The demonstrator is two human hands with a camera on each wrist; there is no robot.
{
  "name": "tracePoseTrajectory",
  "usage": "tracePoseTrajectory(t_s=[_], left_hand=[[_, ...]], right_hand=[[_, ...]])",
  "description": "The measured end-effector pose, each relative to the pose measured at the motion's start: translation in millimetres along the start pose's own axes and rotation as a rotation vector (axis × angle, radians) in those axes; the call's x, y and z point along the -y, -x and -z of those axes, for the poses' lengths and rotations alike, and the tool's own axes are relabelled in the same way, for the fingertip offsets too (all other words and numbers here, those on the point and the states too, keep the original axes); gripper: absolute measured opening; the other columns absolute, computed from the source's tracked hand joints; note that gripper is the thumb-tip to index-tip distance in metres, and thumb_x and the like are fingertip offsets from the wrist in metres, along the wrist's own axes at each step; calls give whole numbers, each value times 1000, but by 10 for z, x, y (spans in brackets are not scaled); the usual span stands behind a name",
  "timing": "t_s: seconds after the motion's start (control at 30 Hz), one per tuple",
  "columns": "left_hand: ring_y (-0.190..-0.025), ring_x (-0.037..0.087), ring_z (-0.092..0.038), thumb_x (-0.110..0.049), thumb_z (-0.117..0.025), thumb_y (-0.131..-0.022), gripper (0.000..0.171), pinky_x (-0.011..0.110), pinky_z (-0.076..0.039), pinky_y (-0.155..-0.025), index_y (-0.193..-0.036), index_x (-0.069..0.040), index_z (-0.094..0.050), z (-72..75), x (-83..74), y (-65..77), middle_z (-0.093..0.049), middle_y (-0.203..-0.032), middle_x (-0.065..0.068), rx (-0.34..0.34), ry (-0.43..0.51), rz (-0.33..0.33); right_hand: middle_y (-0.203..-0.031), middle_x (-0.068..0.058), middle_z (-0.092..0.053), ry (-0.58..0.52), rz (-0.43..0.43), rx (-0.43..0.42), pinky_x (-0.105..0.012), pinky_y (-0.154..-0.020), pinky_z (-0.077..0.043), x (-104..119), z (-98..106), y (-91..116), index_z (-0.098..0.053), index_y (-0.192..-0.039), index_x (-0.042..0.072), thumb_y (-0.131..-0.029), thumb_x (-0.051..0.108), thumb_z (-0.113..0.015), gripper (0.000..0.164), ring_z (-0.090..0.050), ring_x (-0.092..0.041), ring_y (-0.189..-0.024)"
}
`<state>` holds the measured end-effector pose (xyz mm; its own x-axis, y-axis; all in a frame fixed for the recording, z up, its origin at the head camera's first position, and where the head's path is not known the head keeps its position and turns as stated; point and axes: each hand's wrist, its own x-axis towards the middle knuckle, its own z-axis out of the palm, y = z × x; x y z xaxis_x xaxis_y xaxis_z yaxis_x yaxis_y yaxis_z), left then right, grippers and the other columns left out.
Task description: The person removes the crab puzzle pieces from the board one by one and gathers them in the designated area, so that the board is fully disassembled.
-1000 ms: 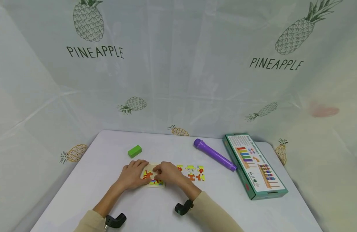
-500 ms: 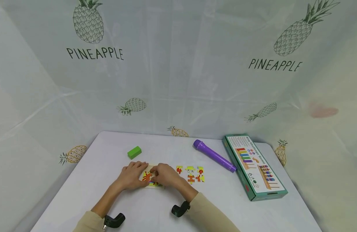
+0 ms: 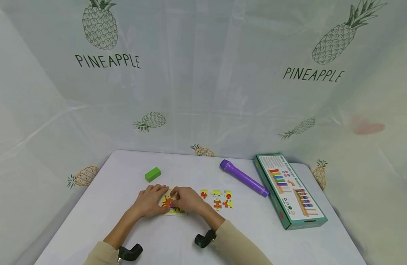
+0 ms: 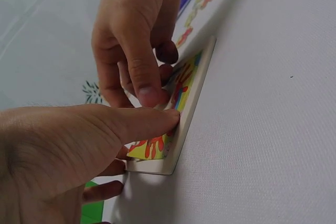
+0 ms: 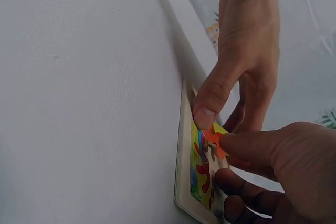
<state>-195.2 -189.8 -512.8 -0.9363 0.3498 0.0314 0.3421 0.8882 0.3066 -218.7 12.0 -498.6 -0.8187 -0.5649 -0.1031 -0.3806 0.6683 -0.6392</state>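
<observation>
A wooden jigsaw board (image 3: 177, 215) with a light frame and a bright yellow, red and blue picture lies between the hands. My left hand (image 3: 152, 200) holds it at the left side; in the left wrist view the thumb (image 4: 149, 123) presses the near part, and the fingers are partly hidden behind it. My right hand (image 3: 188, 200) reaches over the board from the right. In the right wrist view its thumb and fingers pinch an orange and yellow puzzle piece (image 5: 216, 139) against the picture. The bare tray bottom shows beside that piece.
Several loose puzzle pieces (image 3: 217, 204) lie right of the board. A green block (image 3: 153, 174) sits behind the left hand. Farther right are a purple tube (image 3: 244, 177) with a wider end and a green game box (image 3: 291, 191). A pineapple-print sheet (image 3: 203, 92) hangs behind the table.
My right hand has shifted slightly left over the board, its fingertips nearer the left thumb. The left hand stays at the board's side. The loose pieces have not moved.
</observation>
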Motion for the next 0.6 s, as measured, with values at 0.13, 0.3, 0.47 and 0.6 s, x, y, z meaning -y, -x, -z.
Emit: tracePoseTrajectory(t_s=[0.13,0.3,0.47,0.6], left_hand=[[-127,38,-48,-47,-80,-79,76,66,-41,-92,-141,-9,-58,5,-9,9,-57,-139,10,-6,2,-2],[-127,37,-48,-47,-80,-79,76,66,-41,-92,-141,-9,-58,-1,-8,10,-57,-140,10,-9,5,4],[-127,37,-49,-46,-80,-79,76,66,-41,-93,-141,-9,-58,-9,-10,12,-57,-140,10,-13,3,8],[-127,37,-49,-45,-80,-78,76,66,-41,-92,-141,-8,-58,0,-17,17,-57,-139,10,-17,-7,4]], right_hand=[[-79,8,-58,-8,2,-16,-21,-57,-42,-2,-18,-5,-68,-118,13,-93,23,-72,27,-52,-5,-64],[-80,9,-58,-21,12,-36,-20,-57,-43,-14,-41,-14,-67,-115,14,-94,22,-71,23,-52,-5,-65],[-82,10,-62,-52,24,-58,-20,-60,-45,-9,-52,-19,-67,-108,16,-94,20,-70,15,-54,-4,-67],[-83,12,-63,-63,32,-75,-20,-60,-45,2,-59,-31,-67,-99,18,-93,20,-70,7,-54,-2,-67]])
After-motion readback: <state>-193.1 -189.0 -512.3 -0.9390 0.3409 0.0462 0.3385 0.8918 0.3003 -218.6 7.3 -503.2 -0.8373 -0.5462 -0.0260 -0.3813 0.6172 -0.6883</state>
